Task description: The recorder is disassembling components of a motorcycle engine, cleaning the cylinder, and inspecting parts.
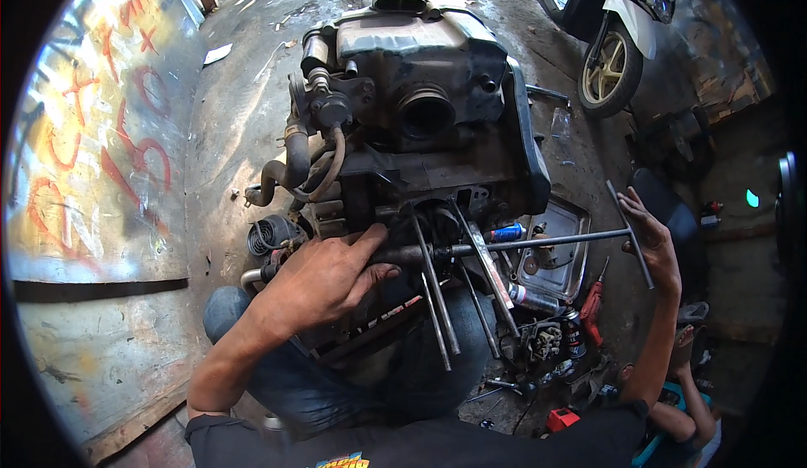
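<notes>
An engine [420, 56] with a large black housing on top fills the middle, close in front of me. Several long metal rods [437, 300] and a flat metal bar [492, 275] stick out of it toward me. My left hand [328, 279] is closed, thumb and index finger on either side of a dark cylindrical part [399, 256] at the engine's near side; its other fingers are hidden. On the right, a T-handle wrench [555, 239] reaches sideways into the engine between the rods. My right hand [654, 237] lies against its crossbar, palm inward, fingers stretched out.
Right of the engine lie a metal tray [567, 249] with parts, spray cans [573, 333], a red-handled screwdriver [593, 312] and loose tools. Another person's arm [693, 384] shows at lower right. A scooter [609, 56] stands far right; a painted metal panel [101, 132] borders the left.
</notes>
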`<move>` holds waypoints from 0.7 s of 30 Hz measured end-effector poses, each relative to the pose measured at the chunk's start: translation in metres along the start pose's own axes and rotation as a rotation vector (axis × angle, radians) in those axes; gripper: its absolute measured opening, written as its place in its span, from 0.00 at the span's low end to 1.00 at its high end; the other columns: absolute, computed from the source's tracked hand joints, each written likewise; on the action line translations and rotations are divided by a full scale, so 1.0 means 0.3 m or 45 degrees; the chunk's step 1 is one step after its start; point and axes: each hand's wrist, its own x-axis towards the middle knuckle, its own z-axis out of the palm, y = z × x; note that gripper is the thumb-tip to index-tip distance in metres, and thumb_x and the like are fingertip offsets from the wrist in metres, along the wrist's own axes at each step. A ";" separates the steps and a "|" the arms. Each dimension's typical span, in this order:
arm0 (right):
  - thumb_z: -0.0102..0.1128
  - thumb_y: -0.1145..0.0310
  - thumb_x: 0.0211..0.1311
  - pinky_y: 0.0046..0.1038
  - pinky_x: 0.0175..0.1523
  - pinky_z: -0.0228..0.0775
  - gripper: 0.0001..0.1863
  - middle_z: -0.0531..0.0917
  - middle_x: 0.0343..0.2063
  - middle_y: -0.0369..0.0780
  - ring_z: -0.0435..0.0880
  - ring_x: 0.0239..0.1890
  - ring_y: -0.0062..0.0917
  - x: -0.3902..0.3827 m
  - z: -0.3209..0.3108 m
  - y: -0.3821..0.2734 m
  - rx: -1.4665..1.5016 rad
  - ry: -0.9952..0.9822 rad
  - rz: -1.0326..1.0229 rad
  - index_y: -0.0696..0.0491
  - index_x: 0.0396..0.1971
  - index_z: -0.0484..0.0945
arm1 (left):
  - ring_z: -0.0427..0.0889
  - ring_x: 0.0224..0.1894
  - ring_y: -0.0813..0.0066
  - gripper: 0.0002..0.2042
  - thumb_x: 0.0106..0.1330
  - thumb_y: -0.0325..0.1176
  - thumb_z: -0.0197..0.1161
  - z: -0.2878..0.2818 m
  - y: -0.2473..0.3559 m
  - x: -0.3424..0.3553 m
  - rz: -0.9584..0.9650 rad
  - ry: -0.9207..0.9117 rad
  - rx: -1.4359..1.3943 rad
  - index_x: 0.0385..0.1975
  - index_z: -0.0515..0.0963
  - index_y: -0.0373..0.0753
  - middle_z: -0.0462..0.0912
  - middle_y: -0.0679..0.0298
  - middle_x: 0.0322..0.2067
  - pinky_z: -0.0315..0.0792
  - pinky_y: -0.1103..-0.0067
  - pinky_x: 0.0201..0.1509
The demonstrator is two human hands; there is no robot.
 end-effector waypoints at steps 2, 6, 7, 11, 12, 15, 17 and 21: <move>0.74 0.61 0.53 0.36 0.71 0.61 0.31 0.80 0.57 0.46 0.71 0.68 0.33 0.005 -0.008 0.017 0.074 -0.039 0.017 0.58 0.56 0.79 | 0.83 0.36 0.40 0.24 0.70 0.45 0.61 0.003 0.003 -0.001 -0.014 0.017 -0.011 0.55 0.69 0.31 0.81 0.42 0.27 0.73 0.55 0.39; 0.56 0.49 0.72 0.30 0.48 0.78 0.26 0.88 0.35 0.46 0.87 0.41 0.27 -0.018 -0.005 0.123 0.461 -0.084 0.232 0.63 0.38 0.81 | 0.83 0.34 0.40 0.24 0.70 0.45 0.62 -0.014 0.015 0.004 -0.017 -0.003 -0.011 0.55 0.70 0.31 0.81 0.42 0.25 0.74 0.55 0.39; 0.51 0.49 0.75 0.24 0.29 0.75 0.26 0.82 0.20 0.38 0.81 0.20 0.21 -0.026 0.032 0.137 0.386 0.096 0.181 0.60 0.31 0.77 | 0.83 0.33 0.40 0.24 0.70 0.45 0.62 -0.015 0.016 0.006 -0.023 -0.006 -0.015 0.55 0.70 0.31 0.80 0.42 0.25 0.74 0.56 0.38; 0.49 0.54 0.78 0.23 0.10 0.59 0.20 0.74 0.15 0.36 0.68 0.05 0.19 -0.018 0.018 0.110 0.613 0.059 0.500 0.57 0.36 0.73 | 0.83 0.33 0.40 0.24 0.70 0.45 0.62 -0.013 0.006 0.006 0.019 0.007 -0.028 0.54 0.70 0.31 0.80 0.42 0.24 0.74 0.56 0.37; 0.49 0.54 0.78 0.23 0.10 0.59 0.20 0.74 0.15 0.36 0.68 0.05 0.19 -0.003 0.038 0.064 0.621 0.054 0.503 0.57 0.36 0.73 | 0.83 0.33 0.40 0.24 0.70 0.45 0.62 -0.012 0.002 0.003 0.021 0.007 -0.010 0.54 0.70 0.31 0.80 0.42 0.24 0.74 0.56 0.37; 0.51 0.55 0.77 0.21 0.12 0.59 0.17 0.67 0.11 0.31 0.69 0.08 0.15 0.038 0.090 -0.092 0.566 0.206 0.464 0.55 0.43 0.71 | 0.82 0.33 0.40 0.24 0.70 0.46 0.61 -0.005 -0.006 0.005 0.033 0.000 0.006 0.54 0.70 0.31 0.80 0.42 0.24 0.74 0.56 0.37; 0.51 0.59 0.77 0.19 0.10 0.56 0.13 0.66 0.11 0.29 0.64 0.06 0.12 0.020 0.103 -0.116 0.503 0.316 0.402 0.53 0.50 0.68 | 0.82 0.32 0.40 0.23 0.71 0.46 0.61 -0.010 -0.005 0.011 0.054 -0.012 0.002 0.54 0.70 0.31 0.80 0.43 0.24 0.74 0.56 0.37; 0.50 0.63 0.78 0.16 0.07 0.49 0.12 0.64 0.11 0.28 0.56 0.04 0.10 -0.010 0.066 -0.046 0.846 -0.020 0.618 0.54 0.50 0.71 | 0.83 0.33 0.40 0.24 0.72 0.47 0.59 -0.046 0.017 0.021 0.018 -0.118 0.078 0.55 0.70 0.32 0.81 0.43 0.25 0.75 0.56 0.37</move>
